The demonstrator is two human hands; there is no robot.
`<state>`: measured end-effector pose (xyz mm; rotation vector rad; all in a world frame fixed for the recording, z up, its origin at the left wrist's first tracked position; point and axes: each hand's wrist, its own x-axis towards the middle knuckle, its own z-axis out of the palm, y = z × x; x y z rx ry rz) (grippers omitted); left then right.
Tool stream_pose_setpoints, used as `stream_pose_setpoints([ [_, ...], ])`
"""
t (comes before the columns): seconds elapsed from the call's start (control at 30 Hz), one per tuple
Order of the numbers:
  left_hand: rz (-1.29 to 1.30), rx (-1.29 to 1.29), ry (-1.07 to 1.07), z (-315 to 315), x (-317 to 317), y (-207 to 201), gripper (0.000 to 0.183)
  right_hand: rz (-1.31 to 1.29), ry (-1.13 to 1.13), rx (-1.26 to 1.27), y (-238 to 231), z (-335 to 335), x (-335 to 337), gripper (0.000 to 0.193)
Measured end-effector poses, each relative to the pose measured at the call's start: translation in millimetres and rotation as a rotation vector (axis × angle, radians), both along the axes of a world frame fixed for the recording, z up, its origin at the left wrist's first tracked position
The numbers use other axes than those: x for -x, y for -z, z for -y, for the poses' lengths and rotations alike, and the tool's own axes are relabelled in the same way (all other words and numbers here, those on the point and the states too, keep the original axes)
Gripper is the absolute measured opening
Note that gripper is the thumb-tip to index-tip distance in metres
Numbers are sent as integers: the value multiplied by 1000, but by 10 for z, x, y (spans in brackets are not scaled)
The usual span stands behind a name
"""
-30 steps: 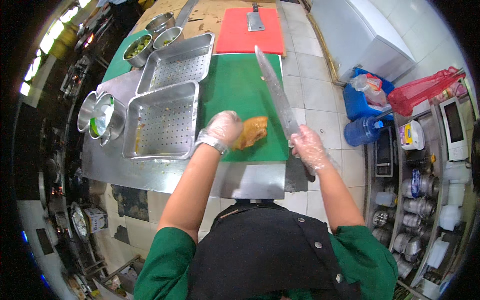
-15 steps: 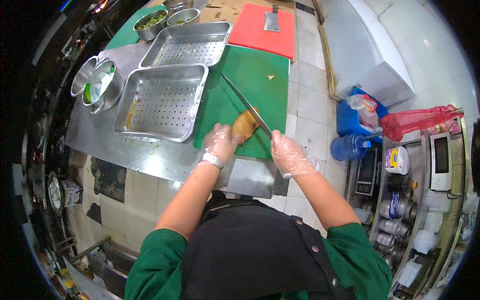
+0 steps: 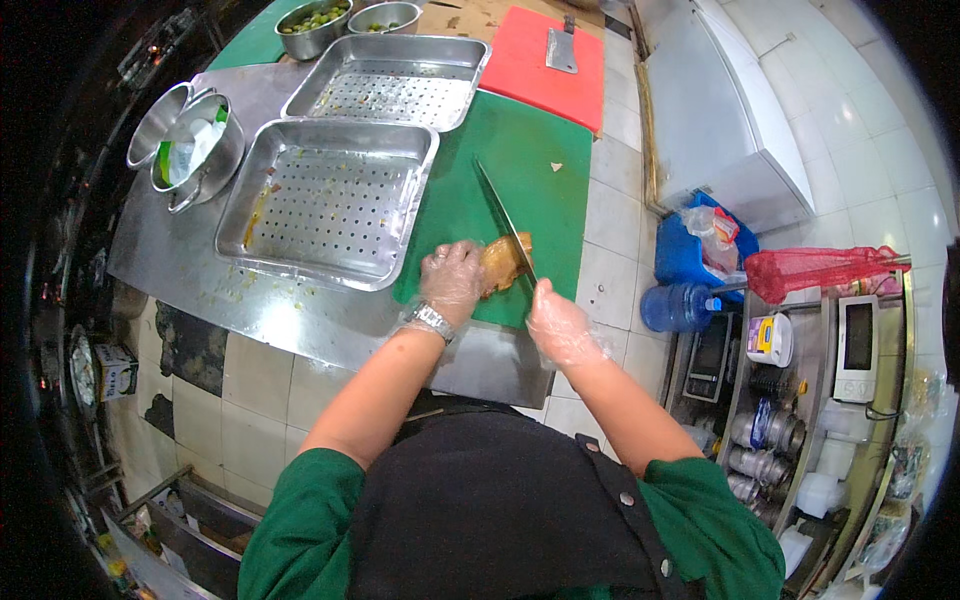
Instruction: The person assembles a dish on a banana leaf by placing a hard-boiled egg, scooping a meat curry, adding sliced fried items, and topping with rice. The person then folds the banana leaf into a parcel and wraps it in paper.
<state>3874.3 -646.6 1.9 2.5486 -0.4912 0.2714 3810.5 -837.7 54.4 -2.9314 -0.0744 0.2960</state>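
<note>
On the green cutting board (image 3: 535,135) lies a brown, cooked-looking piece of meat (image 3: 497,268). My left hand (image 3: 452,279), in a clear plastic glove with a watch at the wrist, curls its fingers against the meat's left end and holds it down. My right hand (image 3: 560,322), gloved as well, is closed round the handle of a long knife (image 3: 497,203). The blade crosses the meat near its right end, its tip pointing to the far left. Whether the edge has cut in, I cannot tell. A small pale scrap (image 3: 556,167) sits farther up the board.
Left of the board stand two perforated steel trays (image 3: 310,205) and steel bowls (image 3: 222,165) on the metal table (image 3: 290,325). Beyond is a red board (image 3: 530,60) with a cleaver (image 3: 562,50). Bowls of green pieces (image 3: 312,25) are at the back. Shelving with a microwave (image 3: 857,345) lines the right.
The knife has turned to point farther away from me, and my right hand has drawn closer to the meat. The meat lies more level, with my left hand still on it. The whole view has shifted slightly.
</note>
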Motion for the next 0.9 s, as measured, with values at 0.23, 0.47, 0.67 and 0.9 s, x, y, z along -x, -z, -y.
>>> stream_pose_setpoints([
  [0.23, -3, -23, -22, 1, 23, 27, 30, -101, 94, -63, 22, -89, -688, 25],
  [0.47, 27, 21, -43, 21, 12, 90, 29, -136, 116, -77, 5, 149, -217, 22],
  [0.67, -13, -7, -44, 9, -61, 50, 28, -136, 51, -28, -511, 5, -277, 26],
  [0.9, -66, 50, -68, 19, -93, 38, 22, -257, 102, -17, -374, -64, -70, 24],
])
